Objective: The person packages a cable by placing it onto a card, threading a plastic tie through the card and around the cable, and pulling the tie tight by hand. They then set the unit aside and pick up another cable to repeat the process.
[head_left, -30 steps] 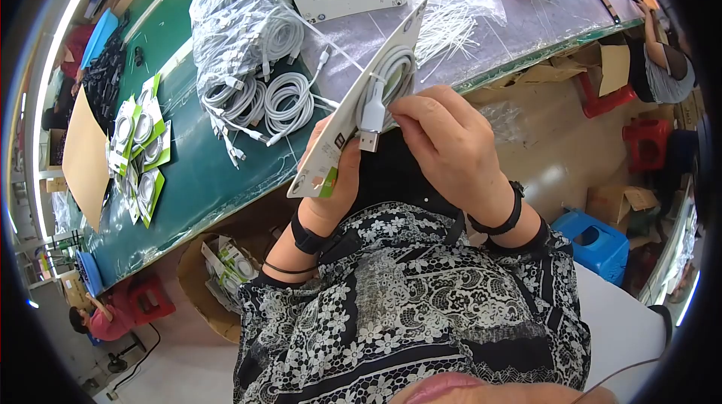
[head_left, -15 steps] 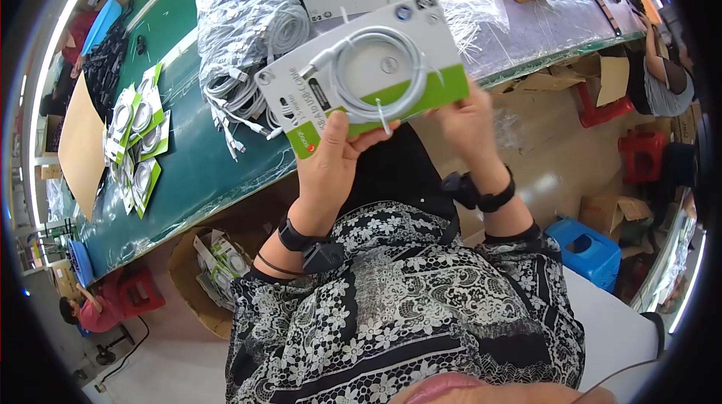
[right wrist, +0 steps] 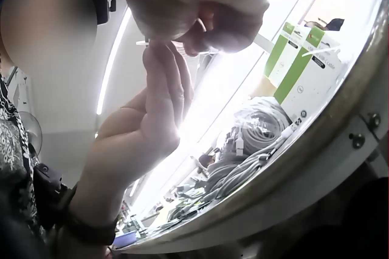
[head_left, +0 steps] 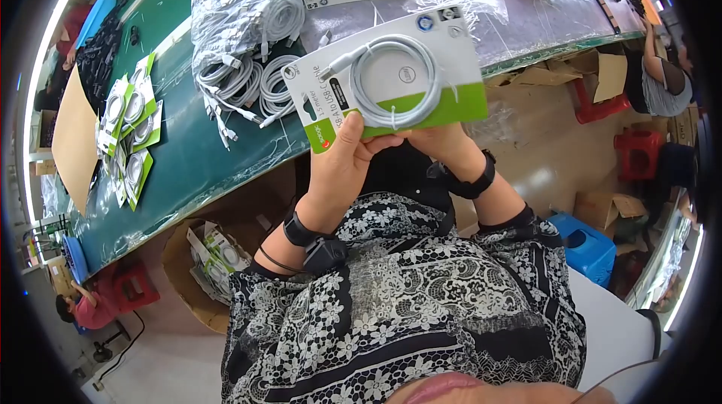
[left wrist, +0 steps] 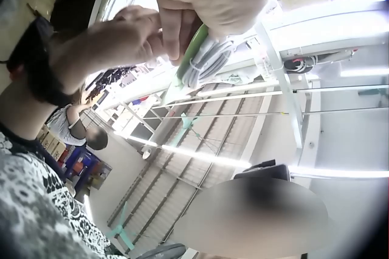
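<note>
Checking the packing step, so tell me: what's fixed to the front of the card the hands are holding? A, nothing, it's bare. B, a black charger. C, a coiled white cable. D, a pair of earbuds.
C: in the head view a coiled white cable lies on the white and green card, which the left hand and right hand hold by its lower edge.
</note>
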`<state>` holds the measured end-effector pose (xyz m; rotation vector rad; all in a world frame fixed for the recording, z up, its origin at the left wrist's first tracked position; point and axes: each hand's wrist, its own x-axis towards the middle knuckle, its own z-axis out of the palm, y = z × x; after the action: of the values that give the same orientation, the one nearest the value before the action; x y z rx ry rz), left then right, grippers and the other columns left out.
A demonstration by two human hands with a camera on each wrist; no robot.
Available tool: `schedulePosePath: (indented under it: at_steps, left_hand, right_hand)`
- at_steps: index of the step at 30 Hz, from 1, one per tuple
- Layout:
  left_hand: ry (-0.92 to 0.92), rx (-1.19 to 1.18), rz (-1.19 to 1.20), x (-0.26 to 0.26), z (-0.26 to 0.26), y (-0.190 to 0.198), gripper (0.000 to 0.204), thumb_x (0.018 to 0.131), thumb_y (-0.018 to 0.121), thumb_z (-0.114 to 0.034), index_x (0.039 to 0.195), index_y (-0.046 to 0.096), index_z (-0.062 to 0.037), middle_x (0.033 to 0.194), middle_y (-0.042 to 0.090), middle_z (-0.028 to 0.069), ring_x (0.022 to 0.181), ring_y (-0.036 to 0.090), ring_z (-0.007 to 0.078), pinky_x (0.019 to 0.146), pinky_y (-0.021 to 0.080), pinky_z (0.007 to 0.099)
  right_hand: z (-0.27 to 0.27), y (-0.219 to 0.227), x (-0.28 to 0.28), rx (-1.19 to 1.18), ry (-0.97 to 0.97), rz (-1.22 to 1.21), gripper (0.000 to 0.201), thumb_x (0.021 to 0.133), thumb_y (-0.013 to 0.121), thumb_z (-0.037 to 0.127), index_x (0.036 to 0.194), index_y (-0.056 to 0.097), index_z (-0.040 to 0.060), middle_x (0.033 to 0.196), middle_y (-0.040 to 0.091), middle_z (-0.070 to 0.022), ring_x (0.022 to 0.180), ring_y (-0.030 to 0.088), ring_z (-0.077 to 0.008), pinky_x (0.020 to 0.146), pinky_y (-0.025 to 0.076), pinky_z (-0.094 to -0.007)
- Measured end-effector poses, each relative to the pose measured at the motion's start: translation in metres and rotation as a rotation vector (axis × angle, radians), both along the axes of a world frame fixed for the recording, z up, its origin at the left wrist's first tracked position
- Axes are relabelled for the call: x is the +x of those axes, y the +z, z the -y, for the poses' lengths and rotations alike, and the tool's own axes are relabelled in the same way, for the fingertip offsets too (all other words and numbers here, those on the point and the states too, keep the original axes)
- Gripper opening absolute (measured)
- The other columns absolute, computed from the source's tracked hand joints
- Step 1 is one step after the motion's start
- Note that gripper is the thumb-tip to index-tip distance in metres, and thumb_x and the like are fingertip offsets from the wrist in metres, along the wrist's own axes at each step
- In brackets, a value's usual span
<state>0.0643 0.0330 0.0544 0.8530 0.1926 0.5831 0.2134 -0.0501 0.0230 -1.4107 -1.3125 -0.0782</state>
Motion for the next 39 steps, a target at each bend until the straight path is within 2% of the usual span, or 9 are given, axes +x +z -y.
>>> schedulePosePath:
  at_steps: [10, 14, 19, 23, 26, 31, 35, 38, 39]
  left_hand:
    - [0.01, -0.019, -0.02, 0.009, -0.006, 0.005, 0.032, 0.102, 0.047, -0.017, 0.124, 0.049, 0.0053, 0.107, 0.065, 0.016, 0.095, 0.068, 0.0318, 0.082, 0.058, 0.0399]
    - [0.12, 0.062, -0.029, 0.016, -0.004, -0.007, 0.031, 0.102, 0.047, -0.018, 0.12, 0.051, 0.0067, 0.102, 0.066, 0.0166, 0.09, 0.069, 0.0296, 0.078, 0.058, 0.0384]
    - [0.276, 0.245, -0.041, 0.017, -0.008, -0.026, 0.029, 0.101, 0.05, -0.02, 0.113, 0.055, 0.0061, 0.095, 0.066, 0.0153, 0.079, 0.067, 0.0237, 0.07, 0.057, 0.0344]
    - [0.274, 0.287, -0.097, 0.015, -0.01, -0.028, 0.028, 0.101, 0.052, -0.021, 0.109, 0.056, 0.0049, 0.091, 0.066, 0.0135, 0.073, 0.066, 0.0206, 0.065, 0.055, 0.0324]
    - [0.235, 0.261, -0.118, 0.013, -0.009, -0.021, 0.027, 0.1, 0.053, -0.022, 0.11, 0.055, 0.0042, 0.091, 0.065, 0.0127, 0.072, 0.065, 0.0201, 0.064, 0.055, 0.0317]
    - [0.016, -0.006, -0.159, 0.013, -0.01, -0.008, 0.029, 0.1, 0.053, -0.021, 0.113, 0.053, 0.0048, 0.095, 0.065, 0.0138, 0.074, 0.066, 0.0222, 0.065, 0.056, 0.0324]
    - [0.053, 0.079, -0.135, 0.011, -0.019, -0.008, 0.03, 0.1, 0.053, -0.021, 0.114, 0.053, 0.0054, 0.096, 0.065, 0.0149, 0.075, 0.067, 0.0236, 0.067, 0.057, 0.033]
    - [0.105, 0.138, -0.139, 0.008, -0.021, -0.013, 0.03, 0.1, 0.053, -0.02, 0.114, 0.052, 0.0058, 0.095, 0.065, 0.0153, 0.075, 0.067, 0.0242, 0.067, 0.058, 0.0331]
    - [0.114, 0.179, -0.153, 0.01, -0.02, -0.014, 0.03, 0.1, 0.054, -0.02, 0.114, 0.053, 0.0058, 0.094, 0.065, 0.0153, 0.075, 0.067, 0.024, 0.067, 0.057, 0.0328]
  right_hand:
    - [0.005, 0.006, -0.002, -0.12, 0.108, -0.448, 0.021, 0.082, 0.06, -0.008, 0.102, 0.062, -0.002, 0.09, 0.066, -0.0104, 0.076, 0.065, -0.0172, 0.064, 0.052, -0.0288]
    - [0.0, 0.003, 0.001, -0.142, 0.134, -0.416, 0.014, 0.086, 0.058, -0.004, 0.1, 0.061, -0.0031, 0.08, 0.063, -0.0077, 0.064, 0.062, -0.0133, 0.056, 0.05, -0.0269]
    - [0.001, 0.015, -0.005, -0.375, 0.265, -0.67, 0.013, 0.09, 0.054, -0.002, 0.102, 0.061, -0.0024, 0.086, 0.066, -0.0075, 0.065, 0.061, -0.0121, 0.061, 0.051, -0.0264]
    - [0.014, 0.019, 0.0, -0.721, 0.261, -0.538, 0.013, 0.089, 0.057, -0.001, 0.101, 0.06, -0.003, 0.086, 0.065, -0.0097, 0.071, 0.061, -0.017, 0.065, 0.052, -0.0322]
    - [0.01, -0.01, 0.002, -0.274, 0.062, 0.056, 0.019, 0.087, 0.06, 0.0, 0.105, 0.059, -0.003, 0.094, 0.064, -0.0131, 0.082, 0.062, -0.0219, 0.073, 0.052, -0.0378]
    - [-0.002, -0.042, 0.017, -0.002, -0.294, 0.462, 0.018, 0.086, 0.06, 0.001, 0.103, 0.059, -0.0027, 0.096, 0.06, -0.0141, 0.083, 0.063, -0.0198, 0.064, 0.051, -0.0298]
    - [0.0, -0.022, 0.024, -0.066, -0.061, -0.106, 0.033, 0.085, 0.064, 0.006, 0.116, 0.055, -0.0018, 0.102, 0.059, -0.0123, 0.096, 0.061, -0.0213, 0.076, 0.052, -0.0355]
    - [0.021, -0.003, 0.054, -0.069, 0.054, -1.129, 0.052, 0.085, 0.066, 0.008, 0.132, 0.044, -0.0033, 0.117, 0.057, -0.0117, 0.104, 0.058, -0.0243, 0.09, 0.047, -0.0339]
    - [0.022, 0.004, 0.051, -0.065, 0.046, -1.129, 0.052, 0.085, 0.066, 0.008, 0.132, 0.044, -0.0033, 0.117, 0.057, -0.0117, 0.104, 0.058, -0.0243, 0.09, 0.047, -0.0339]
